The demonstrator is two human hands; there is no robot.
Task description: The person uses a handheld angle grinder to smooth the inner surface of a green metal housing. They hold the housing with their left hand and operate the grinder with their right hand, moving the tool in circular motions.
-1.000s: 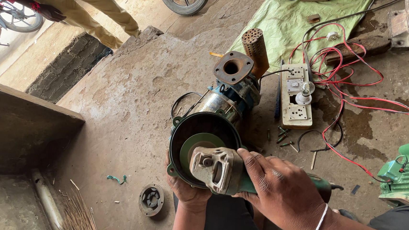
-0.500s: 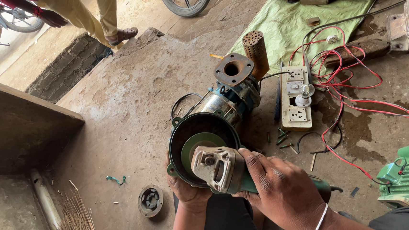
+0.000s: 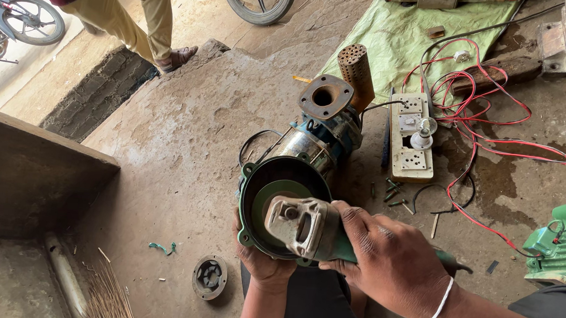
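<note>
While a round black cap (image 3: pixel 209 277) is lying on the floor (image 3: pixel 184 145) at the left, the left hand (image 3: pixel 259 260) is gripping the green pump rim (image 3: pixel 248 203) from below, and the right hand (image 3: pixel 392 263) is closing around a grinder (image 3: pixel 305 228) pressing into that rim; a white socket board (image 3: pixel 412 138) is lying further right.

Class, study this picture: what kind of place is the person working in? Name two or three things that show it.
Probably a small motor repair workshop, open to the street. A pump motor lies on the bare concrete floor, the right hand holds an angle grinder at its open end, and red wires trail from a switchboard.
</note>
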